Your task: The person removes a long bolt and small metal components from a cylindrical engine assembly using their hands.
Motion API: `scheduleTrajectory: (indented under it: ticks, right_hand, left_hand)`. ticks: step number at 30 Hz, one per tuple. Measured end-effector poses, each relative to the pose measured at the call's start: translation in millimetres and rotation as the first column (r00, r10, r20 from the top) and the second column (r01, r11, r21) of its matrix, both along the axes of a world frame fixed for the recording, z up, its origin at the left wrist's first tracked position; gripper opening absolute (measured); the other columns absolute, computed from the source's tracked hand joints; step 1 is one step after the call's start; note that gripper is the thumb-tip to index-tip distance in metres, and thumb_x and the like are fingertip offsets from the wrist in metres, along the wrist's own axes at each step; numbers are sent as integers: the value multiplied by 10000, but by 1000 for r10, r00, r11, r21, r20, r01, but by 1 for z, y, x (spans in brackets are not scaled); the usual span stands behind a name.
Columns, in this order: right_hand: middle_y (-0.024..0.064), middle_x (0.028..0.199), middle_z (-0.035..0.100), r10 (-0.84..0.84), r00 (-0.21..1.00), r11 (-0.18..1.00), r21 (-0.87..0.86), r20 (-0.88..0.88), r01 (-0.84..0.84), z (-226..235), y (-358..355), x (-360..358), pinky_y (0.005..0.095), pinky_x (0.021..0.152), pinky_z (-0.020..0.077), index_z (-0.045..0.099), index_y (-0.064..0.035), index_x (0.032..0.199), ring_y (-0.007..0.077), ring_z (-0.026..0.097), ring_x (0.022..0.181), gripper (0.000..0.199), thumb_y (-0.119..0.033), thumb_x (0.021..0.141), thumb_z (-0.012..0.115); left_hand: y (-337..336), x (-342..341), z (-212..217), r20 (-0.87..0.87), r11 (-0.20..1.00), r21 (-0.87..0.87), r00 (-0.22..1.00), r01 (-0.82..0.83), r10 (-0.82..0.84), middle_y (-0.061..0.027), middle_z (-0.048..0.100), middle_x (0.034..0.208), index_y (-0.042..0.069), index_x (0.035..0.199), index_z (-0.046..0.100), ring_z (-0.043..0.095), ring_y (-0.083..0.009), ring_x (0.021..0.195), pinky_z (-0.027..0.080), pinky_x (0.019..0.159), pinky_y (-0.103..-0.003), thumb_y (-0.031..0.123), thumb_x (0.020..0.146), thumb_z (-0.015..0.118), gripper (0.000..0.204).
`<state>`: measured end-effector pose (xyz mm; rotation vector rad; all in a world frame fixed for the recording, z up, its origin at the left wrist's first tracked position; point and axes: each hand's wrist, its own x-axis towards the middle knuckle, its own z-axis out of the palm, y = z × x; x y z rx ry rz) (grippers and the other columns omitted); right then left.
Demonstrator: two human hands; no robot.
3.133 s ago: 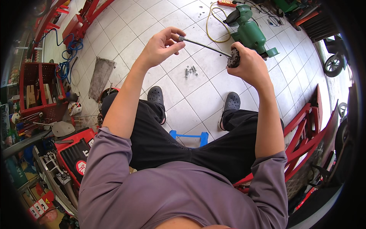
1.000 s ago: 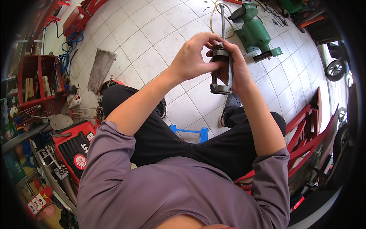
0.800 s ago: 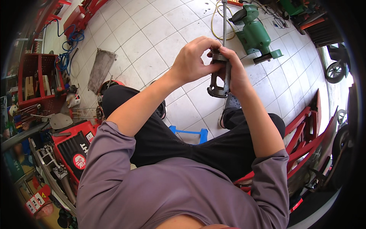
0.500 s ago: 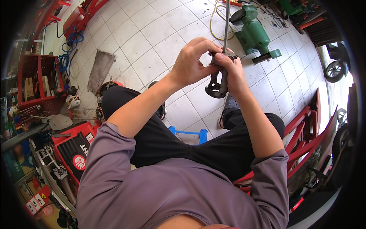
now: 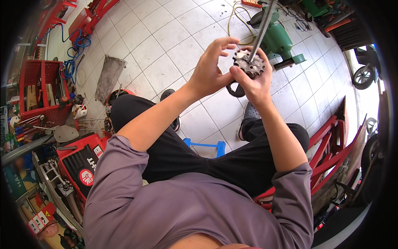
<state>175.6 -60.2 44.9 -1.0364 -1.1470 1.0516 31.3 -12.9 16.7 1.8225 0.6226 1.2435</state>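
Clearly, the far left side is occupied by a red rack [image 5: 49, 115], and a blue hose [image 5: 66, 70] lies coiled just beside it. Nearer, still on the left, there is a red and black case [image 5: 78, 168]. Next comes a grey plate [image 5: 110, 79], flat on the tiled floor [image 5: 145, 39]. The left hand [image 5: 209, 68] has its fingers spread and curved, with the thumb close to the other thumb; whether it touches the metal part, I cannot tell. Between both hands is a toothed disc [image 5: 242, 62]; from its middle a rod [image 5: 262, 35] rises, tilted to the far right. Under the disc a dark ring [image 5: 240, 92] shows. The right hand [image 5: 259, 85] grasps the disc, thumb at the left edge, fingers around the right. Farther right stands a green machine [image 5: 278, 39], then a red frame [image 5: 331, 137].
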Motion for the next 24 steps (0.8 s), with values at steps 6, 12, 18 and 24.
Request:
scheduleTrajectory:
  ticks: [6,12,18,24]
  right_hand:
    - [64,971,633,-59,986,998,15,156,57,-2,-1,10,304,800,509,535,-23,1166,156,619,883,661,-281,669,886]
    - [109,1148,524,-84,784,992,129,615,5,-1,3,7,395,968,370,510,-61,1280,262,507,1075,873,-447,597,893]
    - [174,1270,552,-95,974,928,372,204,13,39,4,37,375,942,435,364,3,1428,273,585,1138,936,-579,783,713]
    - [137,889,591,279,960,943,177,39,-281,58,-15,49,357,899,425,536,33,1053,222,568,869,514,-446,1046,349]
  left_hand:
    - [-18,-7,-13,-61,908,-261,934,326,-353,-188,475,1371,55,1494,202,455,-316,1316,350,1101,-418,95,686,708,955]
    - [-7,3,-32,-166,983,-181,985,18,-49,-138,667,1057,53,1251,514,669,-301,949,541,824,-395,224,698,828,658]
    - [-4,-4,-24,-373,996,4,925,-84,80,-106,682,924,48,1070,626,679,-246,785,554,720,-344,224,666,860,499]
    - [-4,4,-29,-451,986,169,888,-13,89,-106,671,967,67,1097,595,668,-286,820,551,697,-368,238,609,877,589]
